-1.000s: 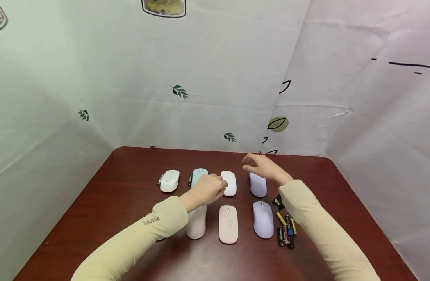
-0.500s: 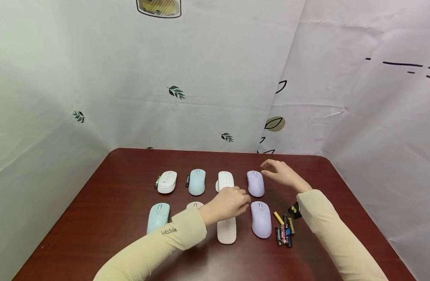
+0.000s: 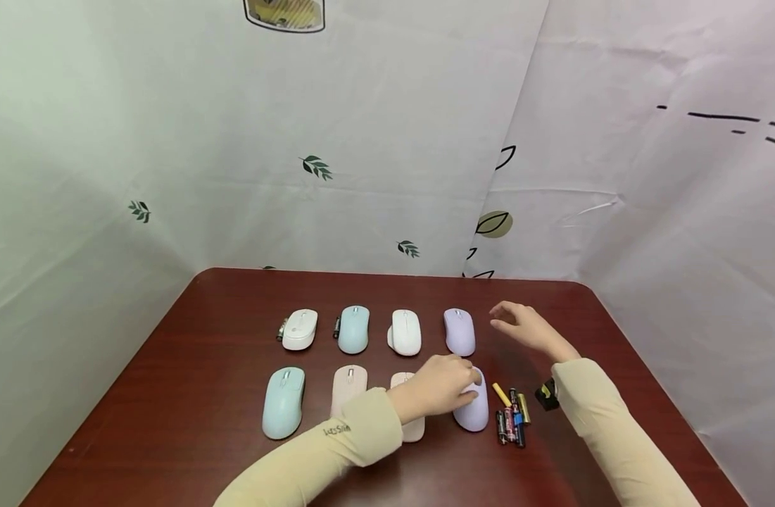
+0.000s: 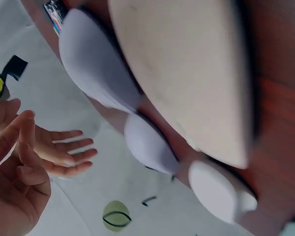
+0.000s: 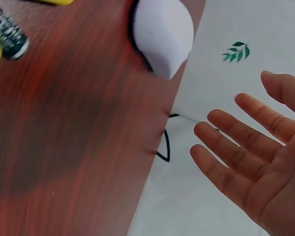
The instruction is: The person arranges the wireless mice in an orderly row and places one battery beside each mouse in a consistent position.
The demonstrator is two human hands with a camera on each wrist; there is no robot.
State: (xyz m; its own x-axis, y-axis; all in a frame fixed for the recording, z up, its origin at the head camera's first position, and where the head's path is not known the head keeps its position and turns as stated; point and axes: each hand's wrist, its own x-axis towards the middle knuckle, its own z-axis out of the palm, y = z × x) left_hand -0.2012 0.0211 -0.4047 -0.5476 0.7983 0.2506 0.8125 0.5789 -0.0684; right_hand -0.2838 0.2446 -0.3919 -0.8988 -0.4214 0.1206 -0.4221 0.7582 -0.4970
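My left hand [image 3: 440, 386], holding nothing, hovers over the front purple mouse [image 3: 472, 415] and partly covers it; its fingers are loosely bent in the left wrist view. Under its wrist lies a pink mouse [image 3: 414, 430], partly hidden, with another pink mouse [image 3: 349, 386] beside the sleeve. My right hand [image 3: 523, 327] is held to the right of the rear purple mouse [image 3: 460, 332], apart from it. Its fingers look spread and relaxed in the right wrist view, with nothing in them. Several loose batteries [image 3: 512, 419] lie right of the front purple mouse.
Behind stand a white mouse [image 3: 300, 329], a blue mouse [image 3: 353, 329] and another white mouse [image 3: 406, 332]. A second blue mouse [image 3: 283, 403] is front left. Small batteries [image 3: 336, 327] lie beside two rear mice. The dark red table [image 3: 172, 394] meets a white patterned sheet [image 3: 362, 141].
My left hand has moved right and toward me, from near the blue and white rear mice to the front purple mouse. My right hand has shifted right and slightly nearer, away from the rear purple mouse.
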